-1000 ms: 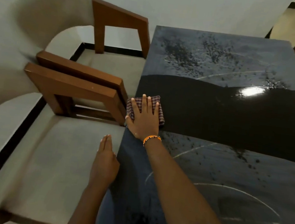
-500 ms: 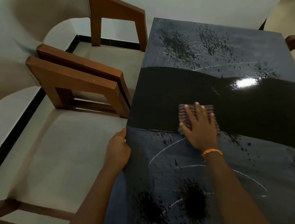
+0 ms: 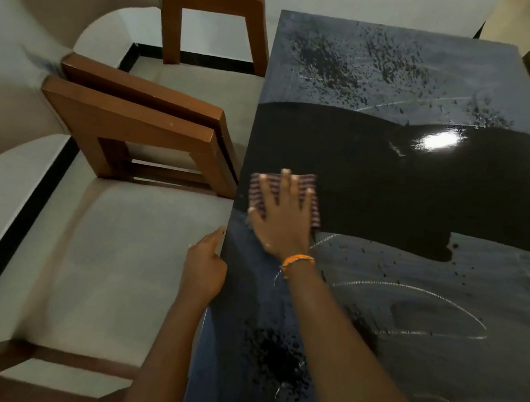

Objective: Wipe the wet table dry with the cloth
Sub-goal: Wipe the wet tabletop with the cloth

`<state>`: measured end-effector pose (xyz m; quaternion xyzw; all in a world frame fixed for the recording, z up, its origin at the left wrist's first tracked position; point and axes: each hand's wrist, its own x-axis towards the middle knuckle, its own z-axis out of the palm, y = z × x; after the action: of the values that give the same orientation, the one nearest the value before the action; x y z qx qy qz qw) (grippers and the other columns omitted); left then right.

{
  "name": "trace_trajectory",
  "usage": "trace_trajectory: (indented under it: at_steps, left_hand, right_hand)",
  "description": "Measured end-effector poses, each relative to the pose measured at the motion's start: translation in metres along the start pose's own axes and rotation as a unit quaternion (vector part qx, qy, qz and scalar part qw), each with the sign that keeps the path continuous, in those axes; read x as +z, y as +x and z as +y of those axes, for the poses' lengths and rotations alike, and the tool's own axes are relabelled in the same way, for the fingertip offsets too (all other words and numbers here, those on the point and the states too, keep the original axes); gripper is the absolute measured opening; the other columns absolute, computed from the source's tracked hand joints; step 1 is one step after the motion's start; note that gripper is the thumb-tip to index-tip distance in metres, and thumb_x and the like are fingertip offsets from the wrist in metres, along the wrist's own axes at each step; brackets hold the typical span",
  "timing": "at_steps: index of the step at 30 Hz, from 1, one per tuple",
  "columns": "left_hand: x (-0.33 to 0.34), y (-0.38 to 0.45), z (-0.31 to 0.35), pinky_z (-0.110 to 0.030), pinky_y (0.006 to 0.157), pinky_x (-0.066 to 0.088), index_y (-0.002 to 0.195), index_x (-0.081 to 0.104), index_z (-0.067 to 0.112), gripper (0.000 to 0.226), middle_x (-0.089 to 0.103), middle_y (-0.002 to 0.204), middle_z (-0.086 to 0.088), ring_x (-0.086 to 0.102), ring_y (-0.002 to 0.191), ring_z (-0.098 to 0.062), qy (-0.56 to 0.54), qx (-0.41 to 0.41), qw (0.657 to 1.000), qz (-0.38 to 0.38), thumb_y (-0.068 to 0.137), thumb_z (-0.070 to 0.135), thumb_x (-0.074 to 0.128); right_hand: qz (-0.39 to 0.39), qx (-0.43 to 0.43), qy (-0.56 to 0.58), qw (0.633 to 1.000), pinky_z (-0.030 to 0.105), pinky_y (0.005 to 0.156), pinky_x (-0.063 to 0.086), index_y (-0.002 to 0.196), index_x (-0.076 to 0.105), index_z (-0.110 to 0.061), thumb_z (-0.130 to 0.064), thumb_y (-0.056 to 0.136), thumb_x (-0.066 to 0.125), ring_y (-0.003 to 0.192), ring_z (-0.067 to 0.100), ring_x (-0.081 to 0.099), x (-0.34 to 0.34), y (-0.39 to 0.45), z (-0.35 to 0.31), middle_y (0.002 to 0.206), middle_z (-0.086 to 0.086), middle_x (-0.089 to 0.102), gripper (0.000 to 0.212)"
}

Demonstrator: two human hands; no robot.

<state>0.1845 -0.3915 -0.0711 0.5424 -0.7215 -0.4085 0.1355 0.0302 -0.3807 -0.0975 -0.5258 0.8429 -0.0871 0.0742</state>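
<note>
Striped folded cloth [image 3: 286, 194] lies under my flat, spread right hand [image 3: 283, 217]; near the dark shiny wet bench [image 3: 391, 182] edge, it might slip off.

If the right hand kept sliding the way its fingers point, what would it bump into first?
Nothing, it seems. The right hand presses the checked cloth flat, fingers pointing toward the table's far end. Only wet tabletop lies ahead, up to the far edge.

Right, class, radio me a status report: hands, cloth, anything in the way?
Right hand flat on cloth, pressing it on the table. Left hand at the table's left edge. Droplets remain, near and far. Nothing in the way.
</note>
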Motion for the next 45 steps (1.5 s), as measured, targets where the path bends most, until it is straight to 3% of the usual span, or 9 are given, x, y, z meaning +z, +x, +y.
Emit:
trace_trajectory:
  at_steps: [3, 9, 14, 18, 23, 31, 34, 39, 45]
  left_hand:
    - [-0.006, -0.014, -0.010, -0.020, 0.092, 0.037, 0.132, 0.050, 0.007, 0.054, 0.054, 0.134, -0.015, 0.052, 0.119, -0.026, 0.035, -0.037, 0.999, 0.019, 0.084, -0.013, 0.035]
    - [-0.003, -0.032, -0.009, -0.029, 0.102, 0.036, 0.132, 0.048, 0.002, 0.052, 0.051, 0.135, -0.017, 0.049, 0.123, -0.029, 0.015, -0.046, 0.999, 0.002, 0.084, -0.015, 0.036]
    - [0.008, -0.029, 0.001, -0.033, 0.093, 0.043, 0.126, 0.053, 0.004, 0.048, 0.055, 0.125, -0.019, 0.055, 0.109, -0.033, 0.017, -0.053, 0.998, 0.014, 0.083, -0.011, 0.039]
    - [0.006, -0.029, -0.004, -0.036, 0.099, 0.039, 0.134, 0.046, 0.006, 0.055, 0.051, 0.131, -0.018, 0.049, 0.118, -0.034, 0.059, -0.047, 0.997, -0.019, 0.082, -0.011, 0.039]
    - [0.003, -0.030, -0.005, -0.037, 0.106, 0.035, 0.142, 0.035, 0.008, 0.063, 0.043, 0.140, -0.015, 0.043, 0.126, -0.031, 0.067, -0.051, 0.995, -0.050, 0.082, -0.011, 0.042]
    - [0.005, -0.036, -0.001, -0.042, 0.110, 0.031, 0.144, 0.026, 0.007, 0.066, 0.035, 0.147, -0.017, 0.037, 0.131, -0.036, 0.135, -0.037, 0.988, -0.067, 0.083, -0.004, 0.047]
    - [0.015, -0.045, 0.006, -0.048, 0.109, 0.028, 0.138, 0.034, 0.004, 0.059, 0.039, 0.142, -0.019, 0.035, 0.130, -0.039, 0.211, -0.041, 0.976, -0.044, 0.081, 0.007, 0.050]
    - [0.060, -0.070, 0.044, -0.048, 0.117, 0.005, 0.147, 0.010, 0.005, 0.073, 0.008, 0.156, -0.017, 0.002, 0.143, -0.035, 0.261, -0.034, 0.965, 0.002, 0.090, 0.025, 0.051]
    - [0.136, -0.088, 0.109, -0.051, 0.114, -0.008, 0.147, 0.011, 0.006, 0.079, 0.010, 0.157, -0.011, -0.014, 0.142, -0.036, 0.302, 0.123, 0.944, -0.049, 0.088, 0.041, 0.052]
  right_hand:
    - [-0.045, -0.090, 0.010, 0.995, 0.049, 0.115, -0.010, 0.150, 0.015, -0.026, -0.045, 0.091, 0.041, 0.147, 0.031, -0.001, 0.014, -0.010, -0.052, 0.159, 0.013, 0.002, 0.067]
    - [-0.027, -0.126, -0.014, 0.992, 0.046, 0.118, -0.003, 0.150, 0.016, -0.029, -0.049, 0.092, 0.035, 0.147, 0.025, 0.007, 0.001, -0.027, -0.009, 0.160, 0.006, 0.009, 0.064]
    - [-0.006, 0.011, -0.031, 0.999, 0.050, 0.118, 0.004, 0.149, 0.015, -0.032, -0.051, 0.089, 0.036, 0.147, 0.026, 0.009, -0.021, -0.053, 0.105, 0.160, 0.005, 0.009, 0.067]
    - [0.017, 0.159, -0.037, 0.986, 0.055, 0.117, 0.006, 0.150, 0.016, -0.028, -0.054, 0.085, 0.026, 0.146, 0.030, 0.011, -0.042, -0.087, 0.196, 0.159, 0.009, 0.011, 0.071]
    - [0.036, 0.250, -0.028, 0.967, 0.060, 0.115, 0.005, 0.151, 0.012, -0.023, -0.046, 0.094, 0.036, 0.146, 0.035, 0.006, -0.038, -0.090, 0.182, 0.159, 0.016, 0.007, 0.065]
    - [-0.023, -0.051, -0.001, 0.998, 0.052, 0.115, -0.006, 0.150, 0.012, -0.027, -0.046, 0.095, 0.033, 0.147, 0.031, 0.002, 0.003, -0.055, -0.011, 0.159, 0.013, 0.004, 0.063]
    - [-0.061, -0.143, -0.001, 0.988, 0.047, 0.117, -0.007, 0.149, 0.018, -0.031, -0.045, 0.095, 0.034, 0.147, 0.027, 0.005, 0.008, -0.058, -0.028, 0.160, 0.008, 0.007, 0.058]
    - [-0.034, -0.116, 0.012, 0.993, 0.045, 0.117, -0.002, 0.148, 0.022, -0.033, -0.045, 0.091, 0.040, 0.147, 0.023, 0.009, -0.009, -0.080, 0.055, 0.160, 0.004, 0.012, 0.061]
    - [0.008, 0.053, -0.020, 0.998, 0.049, 0.117, 0.006, 0.147, 0.023, -0.032, -0.040, 0.091, 0.046, 0.147, 0.026, 0.013, -0.047, -0.126, 0.237, 0.159, 0.005, 0.014, 0.061]
